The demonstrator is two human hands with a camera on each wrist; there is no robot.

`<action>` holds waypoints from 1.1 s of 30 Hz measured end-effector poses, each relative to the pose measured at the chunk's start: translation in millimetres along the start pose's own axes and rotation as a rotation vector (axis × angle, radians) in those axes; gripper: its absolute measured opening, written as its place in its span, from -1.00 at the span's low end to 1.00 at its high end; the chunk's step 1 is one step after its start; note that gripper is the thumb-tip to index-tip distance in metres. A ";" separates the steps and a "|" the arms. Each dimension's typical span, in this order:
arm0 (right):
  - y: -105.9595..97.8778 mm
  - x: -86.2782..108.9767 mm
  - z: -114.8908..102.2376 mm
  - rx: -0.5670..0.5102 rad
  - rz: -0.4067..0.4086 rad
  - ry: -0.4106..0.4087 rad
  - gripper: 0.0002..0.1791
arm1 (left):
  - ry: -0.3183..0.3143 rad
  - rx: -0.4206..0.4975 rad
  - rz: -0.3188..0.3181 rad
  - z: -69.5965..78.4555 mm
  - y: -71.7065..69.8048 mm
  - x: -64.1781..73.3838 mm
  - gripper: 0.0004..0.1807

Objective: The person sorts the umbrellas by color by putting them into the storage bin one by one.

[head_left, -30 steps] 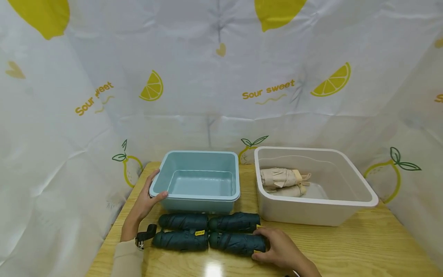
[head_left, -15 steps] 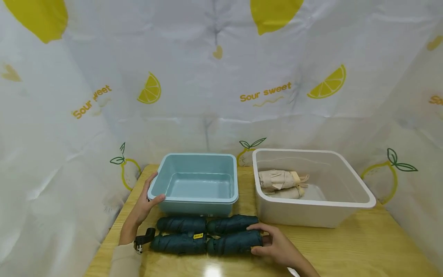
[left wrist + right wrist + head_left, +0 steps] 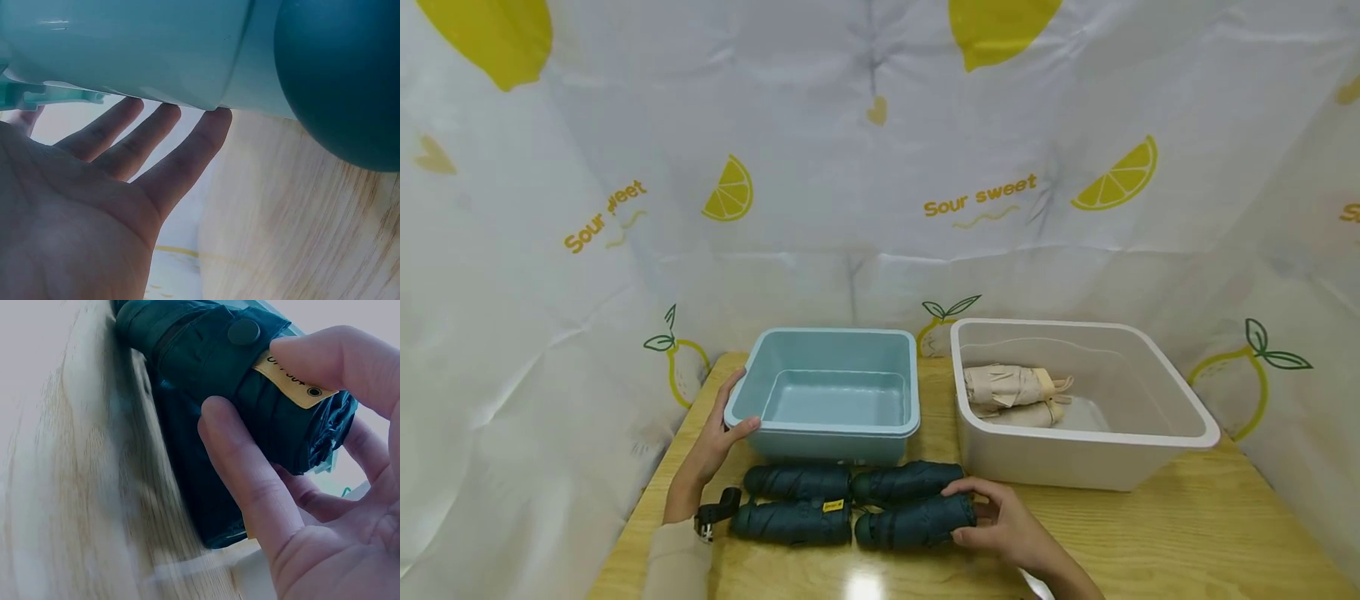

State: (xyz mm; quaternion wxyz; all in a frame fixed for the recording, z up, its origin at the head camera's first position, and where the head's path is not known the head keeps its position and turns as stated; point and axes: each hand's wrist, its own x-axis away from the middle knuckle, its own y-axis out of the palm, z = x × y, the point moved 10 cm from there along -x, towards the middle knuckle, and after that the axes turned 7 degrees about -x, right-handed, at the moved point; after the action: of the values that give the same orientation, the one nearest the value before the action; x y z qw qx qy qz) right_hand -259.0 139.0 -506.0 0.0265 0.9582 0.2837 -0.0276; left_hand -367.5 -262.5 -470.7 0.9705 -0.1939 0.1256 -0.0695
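Observation:
My left hand (image 3: 709,443) holds the left front corner of a light blue plastic bin (image 3: 827,446), thumb over the rim. In the left wrist view its fingers (image 3: 181,165) reach along the bin's outer side. Several folded dark green umbrellas lie in two rows before it. My right hand (image 3: 1011,525) pinches the right end of the front right umbrella (image 3: 910,525), which tilts with that end up. Thumb and fingers sit by its yellow tag (image 3: 294,384) in the right wrist view. Another front umbrella (image 3: 790,522) lies to its left, with a back umbrella (image 3: 906,482) behind.
A larger off-white bin (image 3: 1060,458) stands to the right, holding beige folded umbrellas (image 3: 1007,385) at its left side. The wooden table (image 3: 1180,533) runs up to a lemon-print curtain (image 3: 835,217) at the back and sides.
The right hand has taken the front right umbrella's end and raised it slightly, turning its tag out of the head view. The left hand stays at the blue bin.

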 end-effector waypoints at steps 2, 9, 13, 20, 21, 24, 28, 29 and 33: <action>-1.6 0.1 0.0 -0.009 0.013 0.010 -0.48 | 0.011 0.008 -0.003 0.5 0.2 -0.4 -0.05; -2.9 1.0 -5.1 -0.044 0.029 0.010 -0.47 | 0.024 0.015 -0.004 2.0 0.3 -1.5 -0.05; -3.9 2.5 -9.6 -0.049 0.034 -0.026 -0.52 | 0.027 0.013 -0.005 2.7 0.0 -4.1 -0.06; -3.9 4.1 -16.5 -0.118 0.013 -0.082 -0.55 | 0.032 0.019 -0.016 3.7 -0.3 -6.9 -0.06; -3.6 4.0 -17.8 -0.130 0.009 -0.087 -0.55 | 0.034 0.022 -0.017 3.9 -0.5 -7.1 -0.07; -2.8 3.8 -22.3 -0.147 0.002 -0.104 -0.56 | 0.032 0.026 -0.017 3.7 -1.1 -7.1 -0.07; -3.7 5.0 -26.1 -0.155 0.017 -0.104 -0.57 | 0.017 0.022 -0.016 2.4 -1.4 -4.8 -0.07; -4.2 5.4 -27.0 -0.155 0.025 -0.103 -0.57 | 0.016 0.022 -0.015 2.4 -1.3 -4.1 -0.07; -6.9 7.1 -30.1 -0.148 0.062 -0.090 -0.57 | 0.017 0.030 -0.019 2.7 -0.1 -2.3 -0.06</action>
State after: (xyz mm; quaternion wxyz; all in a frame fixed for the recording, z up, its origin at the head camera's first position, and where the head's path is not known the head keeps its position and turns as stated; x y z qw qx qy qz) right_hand -255.6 150.6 -476.8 0.1107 0.9597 0.2538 -0.0487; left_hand -369.0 -261.2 -467.8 0.9715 -0.1801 0.1308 -0.0820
